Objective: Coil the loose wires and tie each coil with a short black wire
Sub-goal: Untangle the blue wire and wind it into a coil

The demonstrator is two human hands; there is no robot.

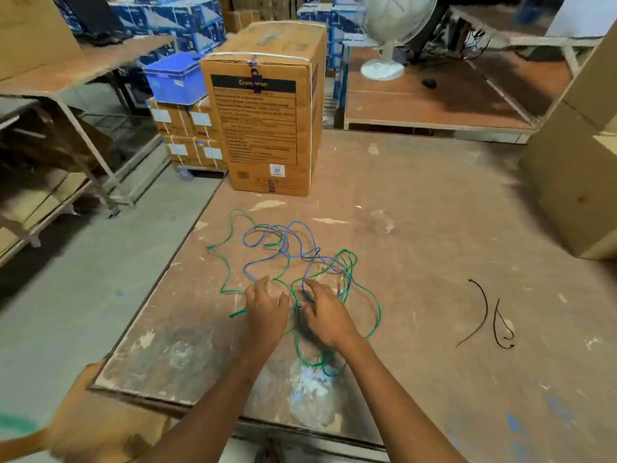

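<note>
A loose green wire (224,240) and a loose blue wire (267,259) lie tangled together on the worn wooden table (417,228). My left hand (267,305) and my right hand (325,309) are down on the near part of the tangle, side by side. Between them the fingers meet at a blue wire end; the frame is too blurred to show who pinches it. Two short black wires (480,312) (502,329) lie apart on the table to the right, well clear of both hands.
A tall cardboard box (267,121) stands at the table's far left edge. More large boxes (574,182) sit at the right. The table's left edge drops to a grey floor (66,295). A white fan (387,45) stands on a far platform.
</note>
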